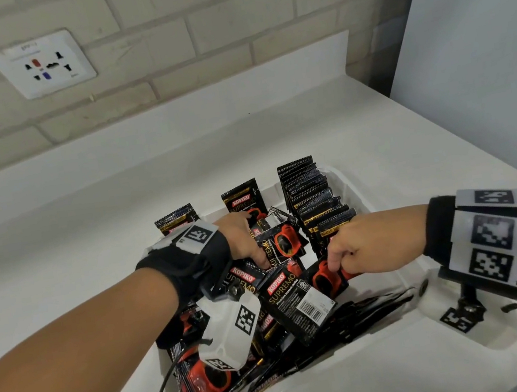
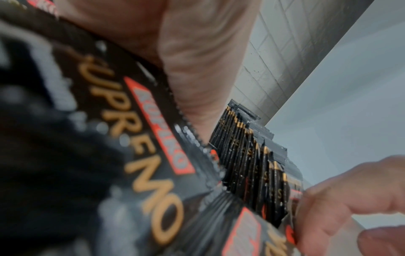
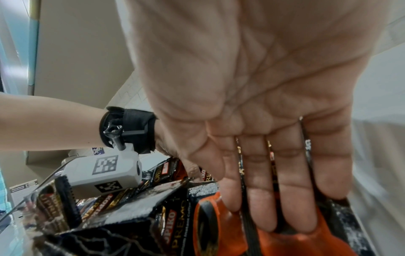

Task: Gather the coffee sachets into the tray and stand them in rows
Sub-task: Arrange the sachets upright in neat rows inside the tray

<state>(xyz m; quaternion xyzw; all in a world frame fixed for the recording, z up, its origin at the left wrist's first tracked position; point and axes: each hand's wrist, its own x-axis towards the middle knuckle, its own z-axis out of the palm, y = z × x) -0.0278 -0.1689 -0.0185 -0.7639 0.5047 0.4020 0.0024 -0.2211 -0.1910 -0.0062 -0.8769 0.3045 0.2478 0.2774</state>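
Both hands down among black foil coffee sachets in a white plastic tray [image 1: 367, 193]

Head view: left hand [image 1: 244, 241] grips loose sachets [image 1: 277, 243] mid-tray; right hand [image 1: 368, 246] pinches an orange-printed sachet [image 1: 325, 281] beside a standing row [image 1: 315, 200] at the right wall; left wrist view: palm [image 2: 197, 52] against a blurred sachet [image 2: 131, 138]; right wrist view: fingers [image 3: 291, 199] pressed together, straight, sachet edges between them.

Sachets [image 1: 295, 304] read "KOPIKO SUPREMO" (Premium Instant Coffee)
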